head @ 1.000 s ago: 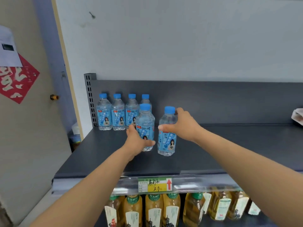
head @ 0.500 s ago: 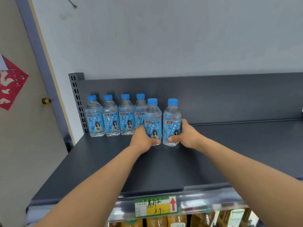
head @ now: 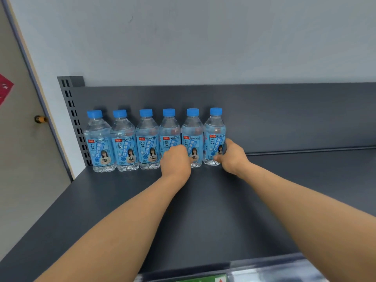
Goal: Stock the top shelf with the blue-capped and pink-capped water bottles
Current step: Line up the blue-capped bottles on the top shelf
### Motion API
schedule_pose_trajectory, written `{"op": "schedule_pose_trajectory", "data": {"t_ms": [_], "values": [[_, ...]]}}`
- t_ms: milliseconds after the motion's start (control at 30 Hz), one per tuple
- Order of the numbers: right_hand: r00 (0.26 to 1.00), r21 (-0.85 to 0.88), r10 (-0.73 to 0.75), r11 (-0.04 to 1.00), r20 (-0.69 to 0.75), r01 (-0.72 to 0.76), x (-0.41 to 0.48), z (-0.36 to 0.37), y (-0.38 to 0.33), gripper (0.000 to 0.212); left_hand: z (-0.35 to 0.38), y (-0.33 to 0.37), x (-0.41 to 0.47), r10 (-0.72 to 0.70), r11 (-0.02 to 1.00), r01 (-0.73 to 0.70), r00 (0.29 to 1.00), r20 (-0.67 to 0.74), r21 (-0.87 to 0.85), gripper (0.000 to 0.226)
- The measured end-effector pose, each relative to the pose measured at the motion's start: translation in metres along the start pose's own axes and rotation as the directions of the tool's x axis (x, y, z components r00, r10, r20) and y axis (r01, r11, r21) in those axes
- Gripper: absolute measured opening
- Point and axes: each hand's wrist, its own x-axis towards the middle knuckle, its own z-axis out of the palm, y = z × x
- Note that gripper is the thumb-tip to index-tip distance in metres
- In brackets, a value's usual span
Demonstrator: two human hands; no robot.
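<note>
Several blue-capped water bottles stand upright in one row along the back of the dark grey top shelf. My left hand grips the lower part of the fifth bottle from the left, its fingers curled round the front. My right hand holds the sixth, rightmost bottle low on its right side, thumb under the label. Both bottles stand in line with the others, touching their neighbours. No pink-capped bottle is in view.
The shelf's back panel runs to the right with bare shelf in front of it. A slotted upright bounds the row on the left. A price-tag rail edges the shelf front. A door with a red paper is at far left.
Both hands have pushed their two bottles back from mid-shelf into the row against the back panel. The camera has moved closer and higher, so the lower shelf of tea bottles is out of view.
</note>
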Motion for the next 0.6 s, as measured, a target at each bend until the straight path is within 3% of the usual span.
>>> {"op": "schedule_pose_trajectory", "data": {"t_ms": [200,600], "values": [[0.999,-0.055,0.028,0.998,-0.031,-0.03,-0.014,-0.004,-0.006,0.029,-0.001,-0.001,-0.005,0.05,0.98,-0.022,0.989,0.139,-0.195,0.021],[0.966,0.032,-0.254,0.966,-0.045,0.255,-0.151,-0.077,-0.029,0.032,-0.078,0.023,-0.116,0.148,0.935,-0.12,0.987,0.06,-0.334,0.017]]}}
